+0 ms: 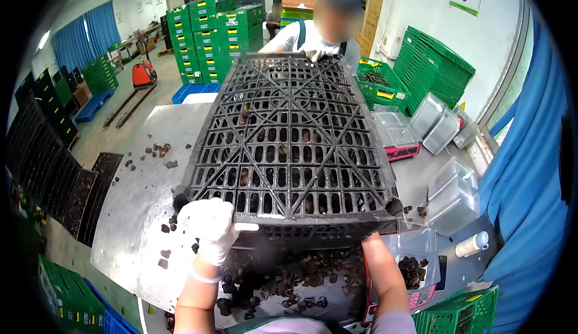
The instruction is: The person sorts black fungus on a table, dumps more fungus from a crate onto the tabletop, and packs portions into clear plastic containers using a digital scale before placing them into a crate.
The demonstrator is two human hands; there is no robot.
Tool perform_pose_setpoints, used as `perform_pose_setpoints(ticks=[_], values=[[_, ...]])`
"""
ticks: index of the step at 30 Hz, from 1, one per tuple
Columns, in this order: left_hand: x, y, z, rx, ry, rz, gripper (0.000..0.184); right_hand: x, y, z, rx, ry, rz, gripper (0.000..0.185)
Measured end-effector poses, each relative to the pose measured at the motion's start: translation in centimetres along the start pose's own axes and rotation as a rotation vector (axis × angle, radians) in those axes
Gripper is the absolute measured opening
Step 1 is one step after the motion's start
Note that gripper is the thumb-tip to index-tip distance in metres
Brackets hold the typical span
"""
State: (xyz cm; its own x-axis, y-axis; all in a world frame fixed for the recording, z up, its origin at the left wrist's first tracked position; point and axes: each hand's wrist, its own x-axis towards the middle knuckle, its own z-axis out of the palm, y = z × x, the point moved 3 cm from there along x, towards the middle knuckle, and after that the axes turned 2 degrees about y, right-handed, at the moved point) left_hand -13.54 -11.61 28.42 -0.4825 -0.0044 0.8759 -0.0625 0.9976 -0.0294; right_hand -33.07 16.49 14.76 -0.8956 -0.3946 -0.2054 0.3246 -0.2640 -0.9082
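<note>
A large black plastic crate (289,147) is raised over the metal table, its slatted underside facing up and dark brown pieces showing through the slots. At its near left corner, my left hand (211,222), in a white glove, is closed on the rim with one finger stretched along the edge. My right hand goes under the near right corner; its fingers are hidden behind the crate. Across from me, a co-worker's gloved hand (315,54) rests on the far rim. Below the near edge lie many dark brown, mushroom-like pieces (307,274).
The metal table (141,213) carries scattered pieces at left. On the right are a red scale (421,298) with a clear tub (415,268), more clear tubs (451,195), and a white bottle (471,245). Green crates (208,39) and a red pallet jack (143,74) stand behind.
</note>
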Motion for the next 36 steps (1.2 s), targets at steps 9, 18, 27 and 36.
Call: perform_pose_setpoints(ticks=[9, 18, 27, 36], values=[[3.0, -6.2, -0.6, -0.009, 0.365, -0.064, 0.056, 3.6, -2.9, 1.8, -0.268, -0.046, -0.042, 0.031], [-4.6, -15.7, -0.1, -0.112, 0.497, -0.283, 0.062, 7.7, -1.0, 7.0, -1.402, 0.302, -0.702, 0.030], [-10.4, -24.1, -3.2, 0.001, 0.562, -0.477, 0.060, 9.7, 0.6, 18.8, -1.552, 0.197, -0.769, 0.045], [-15.7, -32.8, -7.4, 0.145, 0.481, -0.397, 0.061, 10.9, 10.0, 26.2, -1.477, -0.127, -0.659, 0.046]])
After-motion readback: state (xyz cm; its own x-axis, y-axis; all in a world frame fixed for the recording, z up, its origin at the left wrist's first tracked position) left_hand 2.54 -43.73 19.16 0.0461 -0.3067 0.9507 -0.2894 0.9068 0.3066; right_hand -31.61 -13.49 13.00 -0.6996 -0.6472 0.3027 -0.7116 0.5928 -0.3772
